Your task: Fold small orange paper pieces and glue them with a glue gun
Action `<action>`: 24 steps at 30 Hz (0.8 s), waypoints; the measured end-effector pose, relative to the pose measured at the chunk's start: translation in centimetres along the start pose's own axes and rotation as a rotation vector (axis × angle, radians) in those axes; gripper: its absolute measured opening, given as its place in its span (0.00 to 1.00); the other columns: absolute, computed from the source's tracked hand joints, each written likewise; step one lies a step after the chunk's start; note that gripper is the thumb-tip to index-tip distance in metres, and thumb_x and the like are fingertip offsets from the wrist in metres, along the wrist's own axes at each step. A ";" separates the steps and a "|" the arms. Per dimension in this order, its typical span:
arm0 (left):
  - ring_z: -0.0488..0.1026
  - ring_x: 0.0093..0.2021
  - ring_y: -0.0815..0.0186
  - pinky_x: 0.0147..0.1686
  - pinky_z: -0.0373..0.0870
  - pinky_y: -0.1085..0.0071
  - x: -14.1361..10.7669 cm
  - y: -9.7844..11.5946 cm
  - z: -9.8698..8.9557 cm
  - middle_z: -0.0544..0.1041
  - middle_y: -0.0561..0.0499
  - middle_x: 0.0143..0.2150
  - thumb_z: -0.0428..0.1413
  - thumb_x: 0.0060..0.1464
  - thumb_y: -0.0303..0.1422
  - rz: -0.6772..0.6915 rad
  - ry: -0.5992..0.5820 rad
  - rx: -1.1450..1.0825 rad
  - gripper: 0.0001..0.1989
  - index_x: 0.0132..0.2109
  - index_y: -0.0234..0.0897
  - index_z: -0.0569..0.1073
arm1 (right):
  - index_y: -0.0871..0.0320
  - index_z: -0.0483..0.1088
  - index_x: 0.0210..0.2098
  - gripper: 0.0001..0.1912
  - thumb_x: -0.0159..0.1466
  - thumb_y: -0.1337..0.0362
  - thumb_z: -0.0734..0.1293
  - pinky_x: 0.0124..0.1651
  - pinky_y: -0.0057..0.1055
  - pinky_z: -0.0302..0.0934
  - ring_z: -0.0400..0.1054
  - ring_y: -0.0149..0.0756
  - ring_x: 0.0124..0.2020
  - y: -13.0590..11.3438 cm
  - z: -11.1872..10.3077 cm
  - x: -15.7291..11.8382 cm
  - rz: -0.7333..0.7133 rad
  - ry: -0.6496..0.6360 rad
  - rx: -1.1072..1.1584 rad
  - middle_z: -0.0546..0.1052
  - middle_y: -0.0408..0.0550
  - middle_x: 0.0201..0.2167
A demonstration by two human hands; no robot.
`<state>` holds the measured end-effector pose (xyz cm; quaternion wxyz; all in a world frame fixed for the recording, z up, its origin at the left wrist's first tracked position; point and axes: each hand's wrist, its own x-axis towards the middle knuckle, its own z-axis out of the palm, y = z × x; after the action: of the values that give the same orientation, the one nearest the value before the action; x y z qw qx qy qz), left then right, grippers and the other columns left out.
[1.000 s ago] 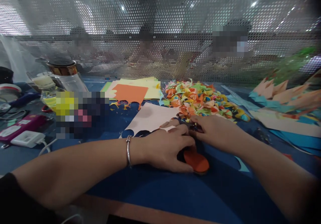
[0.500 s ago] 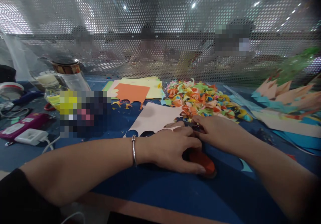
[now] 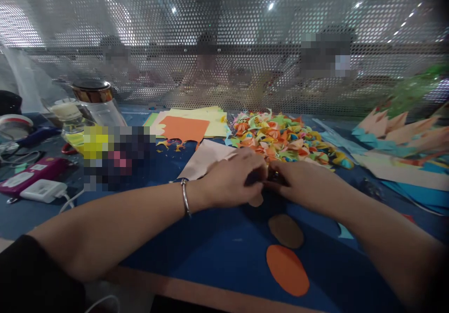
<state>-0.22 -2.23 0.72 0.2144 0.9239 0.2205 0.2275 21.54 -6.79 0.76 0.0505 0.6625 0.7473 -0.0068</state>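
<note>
My left hand [image 3: 238,177], with a silver bangle at the wrist, is closed over the right side of a pale pink paper sheet [image 3: 205,158]. A rounded pale bit of paper [image 3: 257,200] sticks out below its thumb. Against its fingertips is my right hand [image 3: 286,177], also closed; a dark thing shows between its fingers, too hidden to name. On the blue table [image 3: 210,247] nearer to me lie a brown oval [image 3: 286,231] and an orange paper oval [image 3: 287,271], just apart from each other.
Beyond my hands lies a pile of colourful folded paper pieces [image 3: 280,137]. Orange [image 3: 185,127] and yellow sheets lie left of it. Folded paper points [image 3: 396,130] stand right. A jar [image 3: 98,102], a bottle [image 3: 72,126] and a white charger [image 3: 44,190] are left. A perforated screen [image 3: 217,23] rises behind.
My left hand has let go of the orange oval, which now lies closer to the front edge, and has moved up against my right hand. The brown oval is now uncovered.
</note>
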 end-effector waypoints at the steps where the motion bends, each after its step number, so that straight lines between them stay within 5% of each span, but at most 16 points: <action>1: 0.73 0.56 0.57 0.59 0.71 0.58 0.1 -0.3 -0.2 0.76 0.46 0.50 0.58 0.59 0.28 -0.033 0.054 0.026 0.05 0.43 0.39 0.73 | 0.56 0.74 0.44 0.15 0.72 0.52 0.64 0.33 0.37 0.53 0.80 0.54 0.40 0.0 0.0 0.0 0.004 0.001 -0.011 0.85 0.57 0.38; 7: 0.75 0.39 0.66 0.45 0.77 0.65 0.5 -1.9 -0.8 0.74 0.47 0.49 0.56 0.59 0.26 -0.194 0.110 -0.015 0.08 0.46 0.37 0.73 | 0.55 0.74 0.41 0.14 0.72 0.52 0.64 0.32 0.37 0.54 0.79 0.50 0.36 0.0 0.1 0.0 -0.020 0.031 -0.033 0.83 0.55 0.33; 12: 0.66 0.60 0.50 0.58 0.69 0.49 -0.1 -1.1 -1.6 0.73 0.41 0.60 0.52 0.57 0.19 -0.137 0.150 0.562 0.25 0.60 0.39 0.72 | 0.55 0.75 0.40 0.15 0.71 0.51 0.65 0.30 0.36 0.54 0.79 0.49 0.35 0.2 0.3 0.0 -0.036 0.101 -0.073 0.84 0.56 0.33; 17: 0.65 0.63 0.47 0.62 0.65 0.45 -1.0 1.2 -1.6 0.70 0.38 0.66 0.51 0.62 0.21 -0.040 0.121 0.654 0.24 0.63 0.38 0.73 | 0.54 0.76 0.40 0.15 0.71 0.50 0.65 0.30 0.35 0.53 0.78 0.48 0.34 -0.1 -0.6 -0.3 0.004 0.116 -0.073 0.83 0.55 0.34; 20: 0.72 0.52 0.56 0.56 0.70 0.57 -2.1 4.1 -0.6 0.78 0.41 0.54 0.50 0.69 0.29 0.287 -0.097 0.393 0.13 0.53 0.35 0.77 | 0.53 0.75 0.37 0.16 0.71 0.49 0.64 0.29 0.35 0.51 0.74 0.44 0.29 -0.2 -1.2 -0.3 0.019 0.117 -0.046 0.81 0.51 0.28; 22: 0.74 0.45 0.57 0.47 0.73 0.59 -2.7 5.7 0.1 0.79 0.42 0.49 0.53 0.70 0.40 0.316 -0.316 0.260 0.15 0.50 0.33 0.78 | 0.54 0.76 0.38 0.17 0.71 0.48 0.64 0.29 0.34 0.50 0.73 0.43 0.28 -0.2 -1.4 -0.3 0.028 0.135 -0.037 0.80 0.49 0.27; 24: 0.75 0.47 0.53 0.44 0.74 0.59 -3.0 6.6 0.5 0.78 0.41 0.50 0.58 0.66 0.43 0.266 -0.409 0.255 0.18 0.52 0.32 0.78 | 0.54 0.77 0.41 0.17 0.71 0.49 0.63 0.29 0.33 0.50 0.74 0.42 0.29 -0.2 -1.3 -0.2 0.026 0.163 -0.022 0.81 0.49 0.29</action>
<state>-0.30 -9.27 2.62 0.1045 0.9910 0.0765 0.0330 21.28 -6.94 2.09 -0.0032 0.6699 0.7404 0.0560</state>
